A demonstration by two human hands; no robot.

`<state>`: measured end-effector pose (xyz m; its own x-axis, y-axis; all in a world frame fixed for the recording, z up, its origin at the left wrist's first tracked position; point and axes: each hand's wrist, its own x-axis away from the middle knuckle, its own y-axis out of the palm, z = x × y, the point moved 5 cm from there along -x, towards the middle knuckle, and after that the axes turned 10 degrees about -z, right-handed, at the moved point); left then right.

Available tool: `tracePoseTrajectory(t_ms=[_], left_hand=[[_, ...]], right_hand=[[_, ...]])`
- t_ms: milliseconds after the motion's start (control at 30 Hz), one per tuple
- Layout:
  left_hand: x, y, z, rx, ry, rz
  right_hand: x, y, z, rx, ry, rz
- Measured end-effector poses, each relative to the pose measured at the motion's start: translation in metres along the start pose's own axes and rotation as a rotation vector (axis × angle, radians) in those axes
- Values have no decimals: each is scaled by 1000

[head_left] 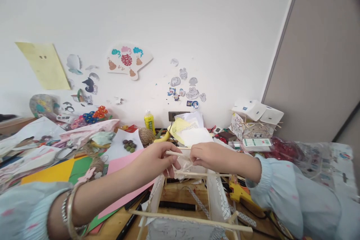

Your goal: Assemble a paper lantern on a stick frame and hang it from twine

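My left hand (165, 157) is closed, its fingers pinching a thin pale wooden stick (184, 153). Close beside it, my right hand (206, 154) pinches near the stick's other end; its fingertips are partly hidden. Crumpled clear plastic (184, 165) shows between and below the fingers. Both hands are over the far end of a box-like frame with white paper sides (218, 195) bearing drawn lines. A long wooden stick (191, 220) lies across its near end, and another stick (202, 174) crosses just under my hands.
A yellow glue gun (239, 191) with a black cable lies right of the frame. Coloured paper (123, 163), a twine ball (146, 136) and small dark-green round things (129, 145) are to the left. A yellow-labelled bottle (149, 121) and white boxes (257, 111) stand by the wall.
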<state>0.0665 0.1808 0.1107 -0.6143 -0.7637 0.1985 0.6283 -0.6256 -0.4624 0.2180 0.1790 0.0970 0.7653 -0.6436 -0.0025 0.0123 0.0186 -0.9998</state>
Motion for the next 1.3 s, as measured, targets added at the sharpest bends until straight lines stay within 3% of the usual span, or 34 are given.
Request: tracePoseTrajectory(t_ms=[167,400,600,700,833,900,1000,1300], left_hand=[[9,-7,3,-44,27,16],[15,-4,9,-74,37,-7],[18,21,25,-203,101,-245],[22,27,27,-386,106,-258],[38,27,36,-517,204,-340],[47,20,40,-555,221,-303],[55,1,43,-565,203,-134],[43,-32,47,-271,255,108]], right_hand=[[-1,5,4,-88,-5,-47],[-10,4,8,-112,-8,-10],[-23,-4,2,-323,-126,18],[-27,-8,0,-392,-130,35],[-32,6,4,-323,-99,-30],[-32,15,10,-317,-87,-71],[-26,24,20,-336,-53,-120],[-9,11,2,-530,-104,-200]])
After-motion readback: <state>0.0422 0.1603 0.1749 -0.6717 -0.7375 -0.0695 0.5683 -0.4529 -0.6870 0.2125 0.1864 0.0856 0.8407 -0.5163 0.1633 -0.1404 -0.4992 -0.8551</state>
